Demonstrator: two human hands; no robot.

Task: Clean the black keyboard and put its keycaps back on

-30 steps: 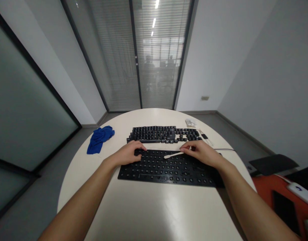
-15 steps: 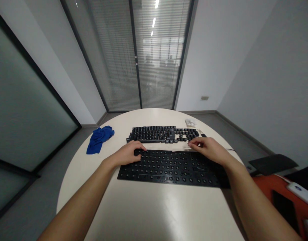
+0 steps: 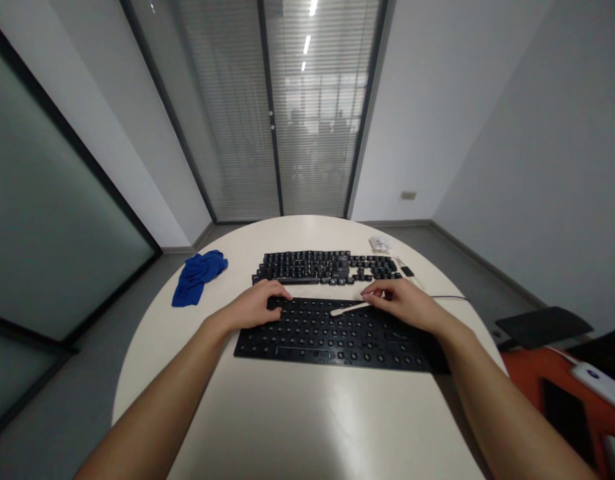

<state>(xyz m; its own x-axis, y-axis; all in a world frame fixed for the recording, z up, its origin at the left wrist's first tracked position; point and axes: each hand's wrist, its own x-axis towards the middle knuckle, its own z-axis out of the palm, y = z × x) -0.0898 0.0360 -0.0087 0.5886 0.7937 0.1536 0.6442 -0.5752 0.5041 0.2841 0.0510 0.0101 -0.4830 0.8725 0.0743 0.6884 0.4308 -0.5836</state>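
Observation:
A black keyboard [image 3: 307, 337] with its keycaps off lies across the table, showing rows of bare key posts. My left hand [image 3: 260, 305] is at its upper left corner, thumb on top and index finger along the back edge, holding it in place. Between the thumb and fingers of my right hand [image 3: 397, 300] is a thin pale stick that looks like a cotton swab [image 3: 348, 309]. Its tip points left, over the upper middle rows of posts. Behind the keyboard, loose black keycaps [image 3: 307, 267] are laid out in keyboard order.
On the left of the round white table [image 3: 307, 423] lies a crumpled blue cloth [image 3: 198, 277]. A clear bag with white contents [image 3: 380, 245] and a small dark item [image 3: 407, 271] are at the back right. A cable [image 3: 447, 297] crosses the right edge, near an orange chair [image 3: 527, 383].
My right hand has moved left and slightly toward me, bringing the cotton swab over the key posts. The keyboard's right end has shifted slightly left. My left hand stays put.

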